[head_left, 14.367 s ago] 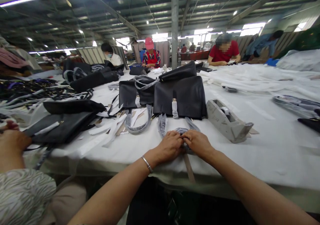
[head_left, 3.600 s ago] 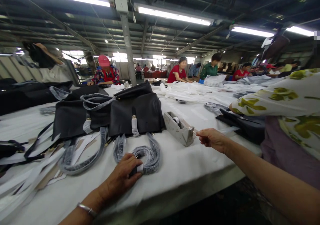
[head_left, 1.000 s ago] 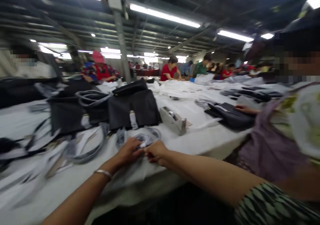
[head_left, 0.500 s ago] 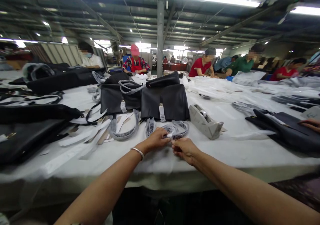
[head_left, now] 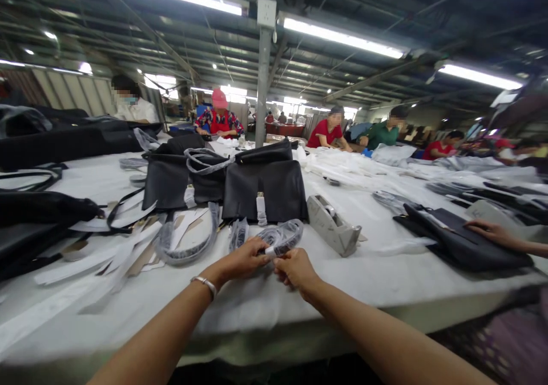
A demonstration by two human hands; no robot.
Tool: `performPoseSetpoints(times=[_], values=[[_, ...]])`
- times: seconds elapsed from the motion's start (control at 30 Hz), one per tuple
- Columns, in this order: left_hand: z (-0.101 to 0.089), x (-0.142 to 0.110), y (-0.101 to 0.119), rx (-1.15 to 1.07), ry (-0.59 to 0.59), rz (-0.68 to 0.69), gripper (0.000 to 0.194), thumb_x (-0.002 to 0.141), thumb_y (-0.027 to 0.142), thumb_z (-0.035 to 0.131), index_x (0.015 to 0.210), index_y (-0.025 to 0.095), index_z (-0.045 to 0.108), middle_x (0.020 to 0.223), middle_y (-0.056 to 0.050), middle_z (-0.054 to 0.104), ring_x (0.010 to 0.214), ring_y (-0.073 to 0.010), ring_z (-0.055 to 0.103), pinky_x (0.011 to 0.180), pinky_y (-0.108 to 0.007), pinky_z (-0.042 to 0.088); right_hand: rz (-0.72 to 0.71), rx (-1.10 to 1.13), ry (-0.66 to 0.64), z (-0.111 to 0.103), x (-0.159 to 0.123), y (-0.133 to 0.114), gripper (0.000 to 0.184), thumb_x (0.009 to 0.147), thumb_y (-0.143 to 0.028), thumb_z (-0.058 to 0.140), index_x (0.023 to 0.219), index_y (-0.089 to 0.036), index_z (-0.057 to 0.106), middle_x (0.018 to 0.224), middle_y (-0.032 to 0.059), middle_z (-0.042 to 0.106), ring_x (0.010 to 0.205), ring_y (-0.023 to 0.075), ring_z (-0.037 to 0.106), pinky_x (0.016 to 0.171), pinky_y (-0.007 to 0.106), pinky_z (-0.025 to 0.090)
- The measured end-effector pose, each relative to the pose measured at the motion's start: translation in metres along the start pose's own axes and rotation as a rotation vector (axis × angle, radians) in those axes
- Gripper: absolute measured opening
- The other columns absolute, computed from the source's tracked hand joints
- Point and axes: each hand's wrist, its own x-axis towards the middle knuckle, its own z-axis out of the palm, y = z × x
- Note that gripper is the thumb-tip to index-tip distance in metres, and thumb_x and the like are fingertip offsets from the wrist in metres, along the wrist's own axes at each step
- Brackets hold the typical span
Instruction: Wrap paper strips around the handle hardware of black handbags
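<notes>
A coiled bag strap in clear plastic wrap (head_left: pixel 287 234) lies before me, with a small white band around it. My left hand (head_left: pixel 245 258), a bangle at its wrist, is closed on the strap beside the white band. Closed in a pinch, my right hand (head_left: pixel 297 269) grips the strap's near side, close to the left fingertips; the exact pinch point is hidden. Just behind the strap a black handbag (head_left: pixel 265 188) stands upright, its clasp covered in white wrap. To the right of the bag sits a grey tape dispenser (head_left: pixel 334 225).
A second black handbag (head_left: pixel 182 182) and another wrapped strap (head_left: pixel 188 254) are at left, near loose paper strips (head_left: pixel 115 265). On the right, another person's hand (head_left: pixel 490 232) rests on a black bag (head_left: pixel 456 239). Several people work across the white-covered table (head_left: pixel 363 285).
My view has turned right and tilted, so the scene sits further left. Both hands remain on the strap, its coil now lifted slightly and drawn together. The other person's hand shows more fully.
</notes>
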Motion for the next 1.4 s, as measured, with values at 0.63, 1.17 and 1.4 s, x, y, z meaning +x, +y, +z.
performPoseSetpoints(times=[0.63,1.17,1.4], values=[[0.010,-0.005,0.002,-0.154,0.184,-0.034,0.040,0.086,0.052,0.053,0.079,0.014,0.064,0.083,-0.005,0.057,0.086,-0.0195,0.051,0.081,-0.030,0.040,-0.441,-0.257,-0.198,-0.030,0.037,0.015,0.016,0.065,-0.033,0.076,0.070,-0.019,0.076,0.068,0.0008,0.066,0.072,0.0179,0.058,0.067,0.024,0.040],[0.006,-0.010,0.004,-0.510,0.226,-0.194,0.049,0.077,0.061,0.064,0.078,0.012,0.058,0.068,0.003,0.046,0.063,-0.0085,0.038,0.059,-0.022,0.030,-0.078,0.217,-0.040,-0.019,-0.021,0.009,0.037,0.068,-0.031,0.068,0.102,-0.015,0.071,0.099,0.0092,0.069,0.083,0.0176,0.061,0.059,0.023,0.048],[0.009,-0.010,0.002,-0.342,0.266,-0.093,0.042,0.083,0.054,0.061,0.084,0.013,0.070,0.083,-0.004,0.060,0.078,-0.0147,0.053,0.072,-0.025,0.042,0.004,0.460,-0.079,0.010,-0.035,0.000,0.045,0.062,-0.030,0.073,0.103,-0.014,0.068,0.105,0.0082,0.067,0.087,0.0159,0.059,0.064,0.023,0.049]])
